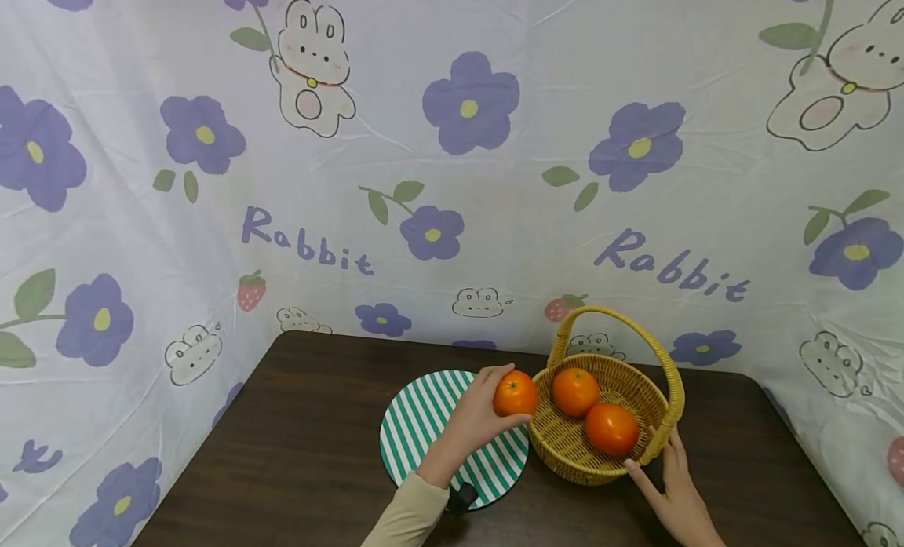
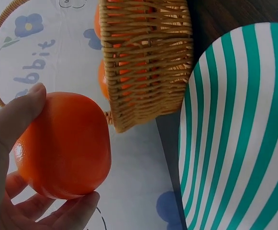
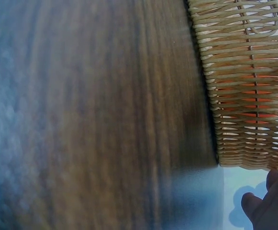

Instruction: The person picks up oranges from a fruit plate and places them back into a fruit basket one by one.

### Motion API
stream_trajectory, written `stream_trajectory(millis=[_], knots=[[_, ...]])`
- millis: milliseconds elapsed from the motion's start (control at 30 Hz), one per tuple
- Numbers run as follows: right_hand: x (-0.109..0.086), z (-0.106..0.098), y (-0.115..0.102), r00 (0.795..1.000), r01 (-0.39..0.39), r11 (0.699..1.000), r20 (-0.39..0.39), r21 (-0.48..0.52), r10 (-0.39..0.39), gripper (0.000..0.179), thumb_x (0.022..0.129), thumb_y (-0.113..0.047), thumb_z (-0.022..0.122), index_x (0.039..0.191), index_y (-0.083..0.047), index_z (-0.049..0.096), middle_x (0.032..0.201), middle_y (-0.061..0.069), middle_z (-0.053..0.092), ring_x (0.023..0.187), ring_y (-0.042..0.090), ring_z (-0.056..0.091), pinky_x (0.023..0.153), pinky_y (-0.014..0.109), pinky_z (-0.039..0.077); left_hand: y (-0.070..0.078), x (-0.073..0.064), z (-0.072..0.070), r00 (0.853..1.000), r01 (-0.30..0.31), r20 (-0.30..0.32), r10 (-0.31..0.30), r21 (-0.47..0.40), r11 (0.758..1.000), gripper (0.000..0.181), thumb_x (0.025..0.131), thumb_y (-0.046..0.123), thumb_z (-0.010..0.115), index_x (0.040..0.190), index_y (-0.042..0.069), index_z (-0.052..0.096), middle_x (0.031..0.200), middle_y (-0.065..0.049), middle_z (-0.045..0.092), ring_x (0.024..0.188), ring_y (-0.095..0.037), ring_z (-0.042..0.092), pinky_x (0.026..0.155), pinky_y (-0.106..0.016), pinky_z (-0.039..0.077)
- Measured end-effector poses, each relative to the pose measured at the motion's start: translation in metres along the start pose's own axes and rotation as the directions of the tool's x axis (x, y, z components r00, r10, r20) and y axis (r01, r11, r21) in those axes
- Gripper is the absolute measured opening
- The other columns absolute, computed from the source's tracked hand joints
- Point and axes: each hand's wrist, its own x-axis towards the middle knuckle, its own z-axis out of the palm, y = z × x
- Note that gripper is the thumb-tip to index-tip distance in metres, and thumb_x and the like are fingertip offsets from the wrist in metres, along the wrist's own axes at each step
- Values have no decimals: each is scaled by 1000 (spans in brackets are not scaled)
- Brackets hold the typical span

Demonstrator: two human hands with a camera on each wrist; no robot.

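My left hand (image 1: pixel 475 415) holds an orange persimmon (image 1: pixel 515 393) beside the left rim of a wicker basket (image 1: pixel 574 470). In the left wrist view, the thumb lies on one side of the glossy persimmon (image 2: pixel 69 143) and the fingertips on the other. Two more persimmons sit in the basket, one toward the back (image 1: pixel 575 392) and one toward the front (image 1: pixel 611 429). At the basket's right side, my right hand (image 1: pixel 676 496) grips the rim near the foot of the handle, its fingers partly hidden there. Only some fingertips (image 3: pixel 251 203) show in the right wrist view.
A round green-and-white striped mat (image 1: pixel 417 421) lies left of the basket, partly under my left forearm. The basket's tall arched handle (image 1: pixel 674 374) rises above its opening. Behind the dark wooden table (image 1: pixel 304 453) hangs a patterned cloth (image 1: pixel 508 202).
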Motion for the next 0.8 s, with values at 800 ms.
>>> stream_trajectory(millis=[800], knots=[[-1, 0, 0, 1000, 9, 1000, -15, 6, -9, 81, 94, -48, 45, 150, -10, -1, 149, 8, -30, 132, 55, 7, 86, 74, 26, 20, 6, 17, 993, -111, 53, 108, 56, 992, 77, 75, 53, 69, 140, 23, 40, 130, 0, 46, 108, -15, 54, 84, -28, 50]])
